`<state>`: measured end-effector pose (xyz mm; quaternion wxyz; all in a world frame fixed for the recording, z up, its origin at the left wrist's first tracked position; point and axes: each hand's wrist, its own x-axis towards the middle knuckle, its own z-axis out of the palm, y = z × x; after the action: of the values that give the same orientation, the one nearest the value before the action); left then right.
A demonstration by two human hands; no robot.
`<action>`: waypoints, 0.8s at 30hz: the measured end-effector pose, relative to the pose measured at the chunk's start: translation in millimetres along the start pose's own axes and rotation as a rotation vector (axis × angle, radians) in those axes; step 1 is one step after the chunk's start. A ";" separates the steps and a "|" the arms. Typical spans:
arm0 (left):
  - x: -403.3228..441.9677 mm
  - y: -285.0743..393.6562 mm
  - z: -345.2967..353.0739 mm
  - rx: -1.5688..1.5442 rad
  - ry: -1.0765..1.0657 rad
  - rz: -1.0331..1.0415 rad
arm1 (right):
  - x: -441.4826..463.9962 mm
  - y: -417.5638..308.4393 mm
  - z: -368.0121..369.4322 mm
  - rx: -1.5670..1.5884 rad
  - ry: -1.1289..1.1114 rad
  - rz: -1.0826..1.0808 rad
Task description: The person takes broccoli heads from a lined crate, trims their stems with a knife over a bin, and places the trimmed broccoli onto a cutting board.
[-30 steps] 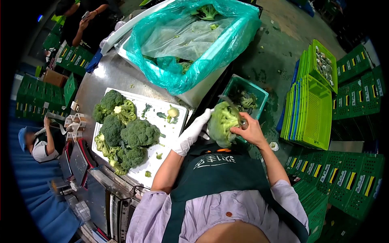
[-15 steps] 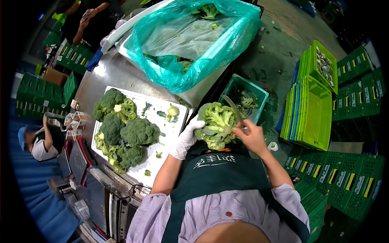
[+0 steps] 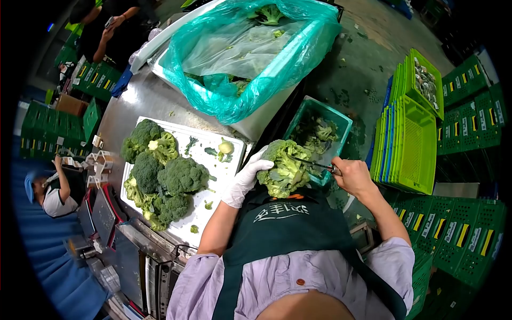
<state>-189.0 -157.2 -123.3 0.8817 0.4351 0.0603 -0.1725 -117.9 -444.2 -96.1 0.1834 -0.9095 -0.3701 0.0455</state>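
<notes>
My left hand [image 3: 246, 178], in a white glove, grips a broccoli head [image 3: 285, 169] from its left side, its pale stem and branches facing up. My bare right hand [image 3: 352, 176] is closed round the handle of a knife [image 3: 314, 164]. The dark blade points left, its tip at the broccoli's branches. Left of my hands, several broccoli heads [image 3: 184, 175] are piled on a white foam board [image 3: 218, 184], with a cut stem piece [image 3: 226, 147] and leaf scraps near them. Beneath the knife stands a teal bin [image 3: 345, 130] holding broccoli trimmings [image 3: 322, 130].
A foam box lined with a green plastic bag [image 3: 234, 109] stands ahead on the metal table [image 3: 114, 120]. Lime-green crates [image 3: 418, 144] are stacked at right, dark green crates [image 3: 453, 226] beyond. One person [image 3: 58, 189] is at left; another person's hand [image 3: 117, 21] holds a device.
My right hand has moved right, away from the stem, and the knife now reaches leftward to the broccoli. The broccoli has tilted slightly in my left hand.
</notes>
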 end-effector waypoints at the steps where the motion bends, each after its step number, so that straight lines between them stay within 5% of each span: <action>1: -0.1 1.1 2.3 0.025 0.033 0.009 | 0.2 1.4 3.0 -0.029 -0.004 0.016; 4: 4.8 -4.0 1.1 0.089 0.079 -0.005 | 9.2 16.9 13.9 -0.156 0.121 0.057; 6: 5.8 -4.6 3.7 0.084 0.110 -0.055 | 19.9 42.8 18.7 -0.434 0.101 0.292; 9: 5.7 -6.8 -1.8 0.061 0.117 0.090 | 24.2 75.9 7.0 -0.184 0.111 0.420; 14: 2.5 -7.4 -11.0 -0.122 0.237 0.000 | 15.2 44.7 9.3 0.141 0.089 0.451; 18: 0.7 1.5 -0.3 -0.604 0.209 -0.206 | 19.4 28.0 13.4 0.285 0.142 0.421; 24: -7.8 -5.5 6.7 -0.863 0.197 -0.190 | 22.0 6.3 8.0 0.382 0.075 0.431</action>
<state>-198.5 -163.6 -121.3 0.9527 0.0346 0.2500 -0.1694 -99.7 -430.7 -104.7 0.3509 -0.9173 -0.1463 0.1186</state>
